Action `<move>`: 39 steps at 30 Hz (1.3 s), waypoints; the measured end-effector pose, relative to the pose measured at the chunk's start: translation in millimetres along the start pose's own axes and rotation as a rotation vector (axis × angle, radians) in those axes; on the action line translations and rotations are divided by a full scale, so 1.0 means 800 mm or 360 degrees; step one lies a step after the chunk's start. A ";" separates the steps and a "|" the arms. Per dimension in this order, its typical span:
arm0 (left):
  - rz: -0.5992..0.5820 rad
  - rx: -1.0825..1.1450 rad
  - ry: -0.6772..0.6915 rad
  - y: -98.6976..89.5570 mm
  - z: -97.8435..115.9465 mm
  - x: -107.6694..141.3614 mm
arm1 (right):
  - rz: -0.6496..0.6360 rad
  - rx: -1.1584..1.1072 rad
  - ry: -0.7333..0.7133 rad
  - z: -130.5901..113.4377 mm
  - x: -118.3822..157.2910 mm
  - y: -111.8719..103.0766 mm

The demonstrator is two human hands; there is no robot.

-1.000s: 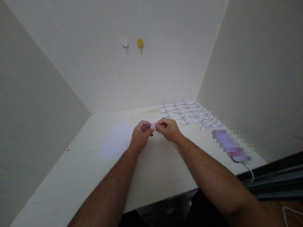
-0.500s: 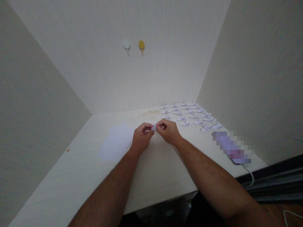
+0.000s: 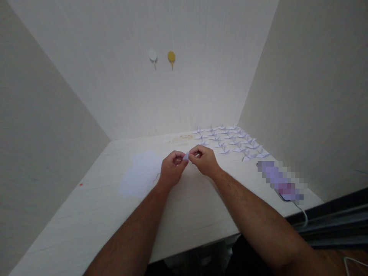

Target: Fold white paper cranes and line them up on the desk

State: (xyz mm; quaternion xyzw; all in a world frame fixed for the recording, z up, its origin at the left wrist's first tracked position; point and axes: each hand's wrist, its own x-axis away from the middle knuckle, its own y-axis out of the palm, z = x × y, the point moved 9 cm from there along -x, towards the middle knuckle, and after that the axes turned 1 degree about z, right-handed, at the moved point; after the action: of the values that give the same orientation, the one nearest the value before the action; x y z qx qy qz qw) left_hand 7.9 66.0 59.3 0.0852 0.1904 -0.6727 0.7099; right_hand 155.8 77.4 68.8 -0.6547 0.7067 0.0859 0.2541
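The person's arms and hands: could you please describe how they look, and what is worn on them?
The left forearm and right forearm show no sleeves. The left hand and right hand wear no gloves. No watch or bracelet shows at either wrist.

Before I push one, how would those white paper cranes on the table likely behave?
The paper cranes look like thin folded paper, so each is probably very light and apt to slide across the table. Their slender raised tips would likely bend if pinched. They stand close together, so pushing one would probably shift its neighbours.
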 end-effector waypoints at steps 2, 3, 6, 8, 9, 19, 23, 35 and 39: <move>0.0005 0.0033 -0.0019 -0.001 -0.003 -0.001 | -0.0012 -0.0024 0.0023 0.001 0.001 0.001; 0.0004 0.0046 -0.0025 -0.001 -0.005 -0.001 | -0.0020 -0.0035 0.0034 0.002 0.001 0.002; -0.0002 0.0053 -0.0022 -0.002 -0.008 -0.003 | -0.0041 -0.0092 0.0061 0.003 0.002 0.005; -0.0002 0.0052 -0.0018 -0.002 -0.010 -0.004 | -0.0026 -0.0160 0.0088 0.005 0.001 0.005; -0.0006 0.0060 -0.0021 -0.002 -0.011 -0.004 | -0.0015 -0.0195 0.0106 0.007 0.001 0.005; -0.0045 0.0093 -0.0073 0.001 -0.012 -0.004 | -0.0062 -0.0243 0.0136 0.008 0.002 0.007; -0.0044 0.0106 -0.0086 0.000 -0.015 -0.004 | -0.0080 -0.0247 0.0111 0.006 0.003 0.008; -0.0188 0.0310 -0.0106 0.013 -0.015 -0.004 | -0.0159 -0.0274 0.0039 0.004 -0.001 0.008; -0.0166 0.0263 -0.0125 0.011 -0.017 -0.004 | -0.0122 -0.0287 0.0091 0.009 -0.002 0.006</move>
State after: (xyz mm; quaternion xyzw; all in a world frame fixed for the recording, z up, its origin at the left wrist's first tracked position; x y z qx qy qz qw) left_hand 14.8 74.6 46.9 0.1071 0.1104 -0.7250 0.6713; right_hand 152.8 83.0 62.2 -0.7036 0.6775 0.1207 0.1769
